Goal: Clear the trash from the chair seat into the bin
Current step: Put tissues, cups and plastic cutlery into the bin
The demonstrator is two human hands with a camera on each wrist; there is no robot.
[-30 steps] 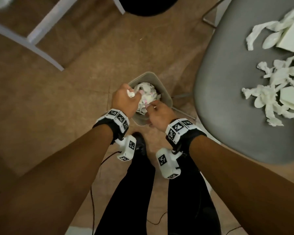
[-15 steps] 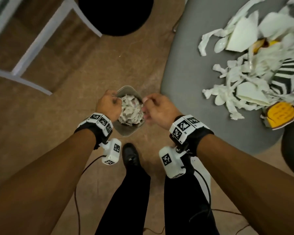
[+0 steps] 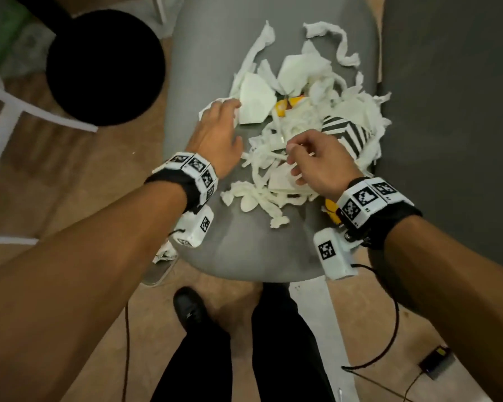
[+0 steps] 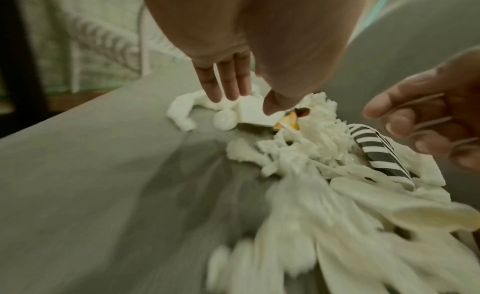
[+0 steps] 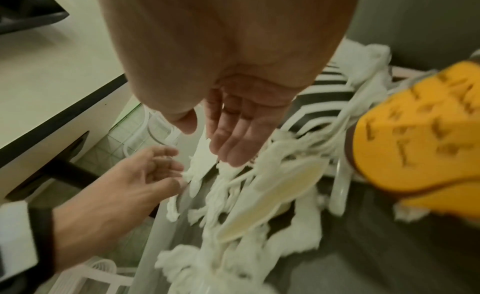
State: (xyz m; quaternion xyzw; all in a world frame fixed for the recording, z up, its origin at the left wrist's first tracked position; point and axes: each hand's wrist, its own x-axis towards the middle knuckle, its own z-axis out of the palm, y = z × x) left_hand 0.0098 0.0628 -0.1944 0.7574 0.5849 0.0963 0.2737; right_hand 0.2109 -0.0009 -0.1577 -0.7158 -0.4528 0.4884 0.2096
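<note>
Bin (image 3: 157, 271) mostly hidden under left forearm; near trash (image 4: 337, 247) motion-blurred.

head overhead, wrists close, sharing trash (image 3: 296, 134)

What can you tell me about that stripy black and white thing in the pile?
The stripy thing looks like a crumpled paper wrapper or cup with slanted black and white bands. It lies tilted on the grey chair seat, half buried in torn white tissue scraps, near the backrest side. The right hand hovers just above it, not gripping it.

White tissue scraps (image 3: 273, 181), black-and-white striped wrapper (image 3: 347, 132), grey seat (image 3: 244, 250).
</note>
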